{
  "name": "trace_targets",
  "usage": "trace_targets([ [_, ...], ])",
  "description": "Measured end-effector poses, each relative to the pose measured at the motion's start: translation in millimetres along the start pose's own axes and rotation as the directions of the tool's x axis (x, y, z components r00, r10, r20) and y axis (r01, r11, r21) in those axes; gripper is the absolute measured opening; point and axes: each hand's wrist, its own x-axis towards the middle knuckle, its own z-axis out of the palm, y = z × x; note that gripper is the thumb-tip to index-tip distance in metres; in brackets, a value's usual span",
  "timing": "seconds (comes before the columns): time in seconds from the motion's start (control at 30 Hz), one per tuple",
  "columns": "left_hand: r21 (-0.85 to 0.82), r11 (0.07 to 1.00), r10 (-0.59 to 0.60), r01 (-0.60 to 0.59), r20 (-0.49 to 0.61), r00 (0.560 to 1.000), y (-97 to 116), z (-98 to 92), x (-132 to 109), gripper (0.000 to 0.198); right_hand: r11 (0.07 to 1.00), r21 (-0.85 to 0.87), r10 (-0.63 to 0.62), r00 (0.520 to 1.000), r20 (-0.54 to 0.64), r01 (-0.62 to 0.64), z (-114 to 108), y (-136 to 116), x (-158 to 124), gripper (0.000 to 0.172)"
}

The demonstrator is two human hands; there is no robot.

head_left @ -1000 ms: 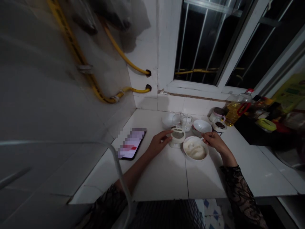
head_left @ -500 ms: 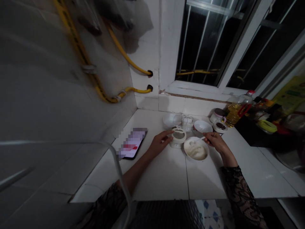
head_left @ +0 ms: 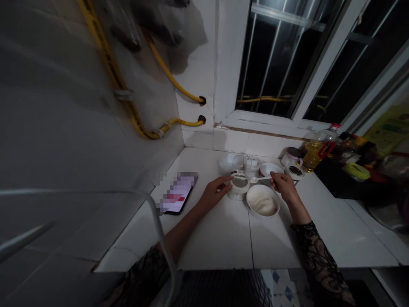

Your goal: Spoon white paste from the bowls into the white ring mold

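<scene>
Delicately, the right hand [head_left: 283,184] pinches a slim white spoon [head_left: 260,179].

On the tiled desk [head_left: 207,251], a phone [head_left: 177,194] lay left of the left hand [head_left: 212,194], which touched a round container [head_left: 239,187], and a bowl of paste [head_left: 252,208] sat right of that container, before a second bowl [head_left: 269,169]. Behind them stood a glass jar [head_left: 251,164] and a third bowl [head_left: 226,163], with an oil bottle [head_left: 313,155] farther right, beyond the right hand [head_left: 283,183] and its spoon [head_left: 260,179]
</scene>
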Motion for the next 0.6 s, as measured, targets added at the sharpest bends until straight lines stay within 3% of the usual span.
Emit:
trace_targets([
  [0.1, 0.003, 1.000, -0.004, 0.004, -0.006, 1.000, -0.6, 0.2, 0.0, 0.035, 0.976, -0.122, -0.198, 0.972, -0.129, 0.183, 16.9, -9.5, -8.3, 0.053],
  [0.17, 0.001, 1.000, 0.003, -0.003, -0.008, 1.000, -0.3, 0.1, 0.0, 0.035, 0.891, -0.298, -0.400, 0.903, -0.156, 0.343, 27.8, -13.6, -16.7, 0.051],
  [0.27, -0.001, 1.000, 0.003, -0.003, -0.005, 1.000, 1.2, -0.4, -0.1, 0.034, 0.635, -0.551, -0.607, 0.791, 0.076, 0.541, 38.9, -16.4, -27.4, 0.047],
  [0.33, -0.002, 1.000, -0.003, 0.003, -0.003, 1.000, 2.5, -0.8, -0.2, 0.034, 0.491, -0.613, -0.644, 0.732, 0.223, 0.619, 39.8, -17.2, -30.7, 0.044],
  [0.37, -0.004, 1.000, -0.002, 0.002, -0.004, 1.000, 3.0, -1.0, -0.2, 0.034, 0.460, -0.623, -0.655, 0.716, 0.243, 0.633, 37.8, -17.4, -31.0, 0.043],
  [0.47, -0.006, 1.000, 0.012, -0.012, -0.003, 1.000, 3.3, -1.1, 0.1, 0.034, 0.532, -0.611, -0.673, 0.730, 0.115, 0.587, 22.1, -16.8, -28.4, 0.043],
  [0.53, -0.004, 1.000, 0.015, -0.015, -0.003, 1.000, 2.4, -0.8, 0.2, 0.034, 0.653, -0.556, -0.620, 0.785, -0.002, 0.514, 6.5, -14.4, -24.9, 0.044],
  [0.6, 0.000, 1.000, 0.012, -0.012, -0.004, 1.000, 1.2, -0.5, 0.3, 0.034, 0.749, -0.491, -0.527, 0.849, -0.036, 0.444, -8.8, -10.1, -21.6, 0.047],
])
